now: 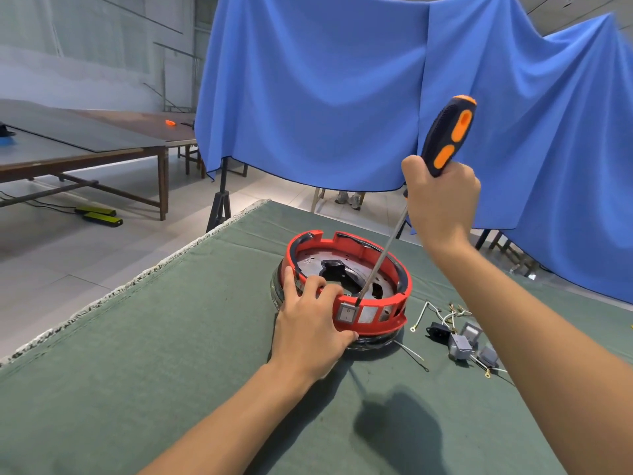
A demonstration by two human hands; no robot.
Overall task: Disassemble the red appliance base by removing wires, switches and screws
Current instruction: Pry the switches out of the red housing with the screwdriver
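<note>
Two hands work on the red appliance base (346,286) sitting on the green worktop (171,354): left hand (311,323) grips its rim, right hand (442,204) wraps the screwdriver (445,138), tip at the rocker switch (346,313). Removed switches (460,346) lie just right.
</note>
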